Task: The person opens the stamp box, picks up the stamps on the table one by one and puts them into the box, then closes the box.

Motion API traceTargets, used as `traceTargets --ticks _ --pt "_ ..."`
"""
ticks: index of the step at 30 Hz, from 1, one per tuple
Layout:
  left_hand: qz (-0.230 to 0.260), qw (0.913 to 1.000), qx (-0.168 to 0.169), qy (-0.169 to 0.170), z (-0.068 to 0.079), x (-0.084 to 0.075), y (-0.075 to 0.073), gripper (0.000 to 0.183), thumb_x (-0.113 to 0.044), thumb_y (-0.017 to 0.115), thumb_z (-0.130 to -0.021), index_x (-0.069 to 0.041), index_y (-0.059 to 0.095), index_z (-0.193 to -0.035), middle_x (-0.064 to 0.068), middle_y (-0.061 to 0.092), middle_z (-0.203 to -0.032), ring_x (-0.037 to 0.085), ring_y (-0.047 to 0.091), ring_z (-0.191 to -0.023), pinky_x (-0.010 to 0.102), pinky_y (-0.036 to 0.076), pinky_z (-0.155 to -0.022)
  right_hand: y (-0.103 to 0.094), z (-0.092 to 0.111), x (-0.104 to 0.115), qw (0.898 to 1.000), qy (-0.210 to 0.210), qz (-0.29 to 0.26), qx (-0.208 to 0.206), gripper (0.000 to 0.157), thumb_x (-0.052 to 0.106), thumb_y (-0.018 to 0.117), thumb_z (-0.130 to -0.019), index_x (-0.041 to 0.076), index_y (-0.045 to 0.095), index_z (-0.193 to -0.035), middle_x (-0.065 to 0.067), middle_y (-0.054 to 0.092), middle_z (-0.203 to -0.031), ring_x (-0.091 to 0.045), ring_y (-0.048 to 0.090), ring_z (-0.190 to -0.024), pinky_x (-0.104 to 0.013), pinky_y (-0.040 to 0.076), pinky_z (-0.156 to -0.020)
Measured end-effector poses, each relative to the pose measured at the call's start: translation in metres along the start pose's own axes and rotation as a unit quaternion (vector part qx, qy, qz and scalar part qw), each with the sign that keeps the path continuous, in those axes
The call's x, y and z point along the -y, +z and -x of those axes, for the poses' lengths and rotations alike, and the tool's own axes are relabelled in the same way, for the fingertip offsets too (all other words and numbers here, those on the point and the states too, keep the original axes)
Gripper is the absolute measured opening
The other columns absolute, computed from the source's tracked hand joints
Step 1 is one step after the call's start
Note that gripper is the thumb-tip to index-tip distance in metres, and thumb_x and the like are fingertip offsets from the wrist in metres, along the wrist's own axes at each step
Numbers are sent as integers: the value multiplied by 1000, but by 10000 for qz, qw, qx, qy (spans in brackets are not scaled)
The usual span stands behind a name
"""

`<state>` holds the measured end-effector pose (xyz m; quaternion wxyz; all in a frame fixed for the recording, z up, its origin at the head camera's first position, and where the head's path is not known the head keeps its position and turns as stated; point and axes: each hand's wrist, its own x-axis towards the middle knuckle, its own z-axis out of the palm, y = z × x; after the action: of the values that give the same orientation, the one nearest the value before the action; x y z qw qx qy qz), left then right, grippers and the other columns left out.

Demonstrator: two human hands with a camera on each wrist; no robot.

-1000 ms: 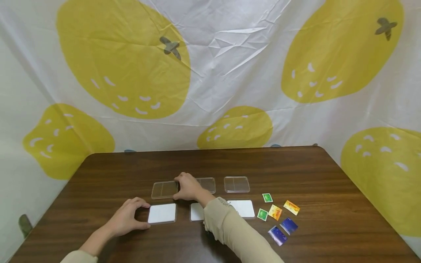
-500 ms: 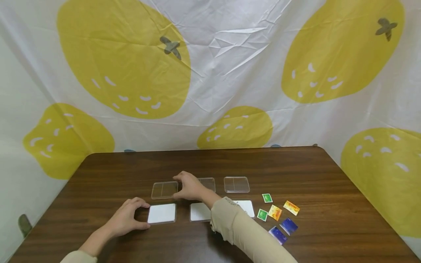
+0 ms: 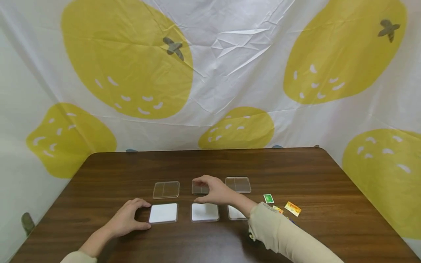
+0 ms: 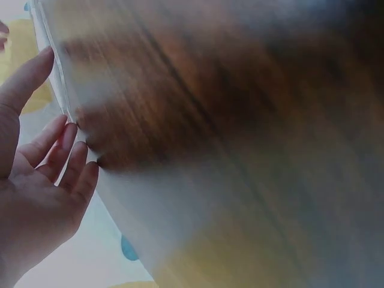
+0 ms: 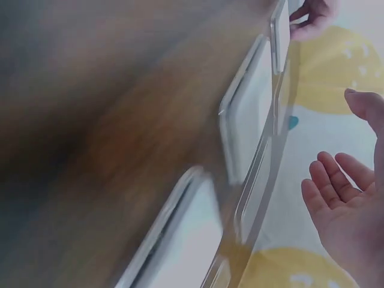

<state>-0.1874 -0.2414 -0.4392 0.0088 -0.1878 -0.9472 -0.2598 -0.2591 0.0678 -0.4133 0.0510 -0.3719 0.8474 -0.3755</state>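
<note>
On wood-grain table, L hand wide at rect. white-topped case, R hand wide nr clear rounded-corner tray.

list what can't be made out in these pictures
Head view: middle clear tray, partly hidden by the right hand.
Head view: rightmost white card and a blue piece, partly hidden by the right arm.
Head view: green card's print, too small.
Left wrist view: tabletop grain, blurred.

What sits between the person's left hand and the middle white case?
In the head view, between the left hand and the middle white case lie the left white case, then bare table.
</note>
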Motion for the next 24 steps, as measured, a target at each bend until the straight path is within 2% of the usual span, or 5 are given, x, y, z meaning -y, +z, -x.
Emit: traceTargets --ticks 3,6,13,18,24 --pt "7 10000 1 -36 1 0 0 59 -37 80 -62 -5 60 -107 4 58 -106 28 50 -100 47 41 -84 -11 24 -4 9997 -32 -237 22 60 20 74 -74 -4 49 -124 -17 57 -116 -27 54 -107 -40 41 -92" --pt "-19 10000 -32 -70 0 -1 0 61 -37 81 -61 -4 60 -108 5 58 -106 29 50 -100 48 41 -84 -22 47 -10 9997 -43 -223 -66 60 20 74 -74 -4 49 -123 -16 57 -115 -28 54 -106 -41 41 -92" --pt "-80 9999 -89 -79 0 -4 2 62 -36 81 -61 -3 59 -108 7 59 -107 30 50 -102 49 41 -86 -44 93 -28 9983 374 -230 -382 59 25 73 -75 0 51 -123 -12 58 -116 -25 54 -106 -40 40 -93" --pt "-99 9998 -129 -99 1 -5 3 61 -35 81 -62 -2 59 -108 7 59 -107 31 50 -103 49 40 -88 -59 119 -39 9965 482 -63 -680 56 26 73 -75 -1 52 -120 -12 60 -112 -28 54 -102 -42 40 -91" --pt "-143 9997 -133 -149 0 -6 3 61 -35 81 -62 -1 59 -109 8 58 -108 32 49 -104 49 40 -88 -70 141 -48 9931 630 96 -983 52 25 73 -76 -1 55 -117 -12 61 -109 -26 55 -100 -44 44 -86"
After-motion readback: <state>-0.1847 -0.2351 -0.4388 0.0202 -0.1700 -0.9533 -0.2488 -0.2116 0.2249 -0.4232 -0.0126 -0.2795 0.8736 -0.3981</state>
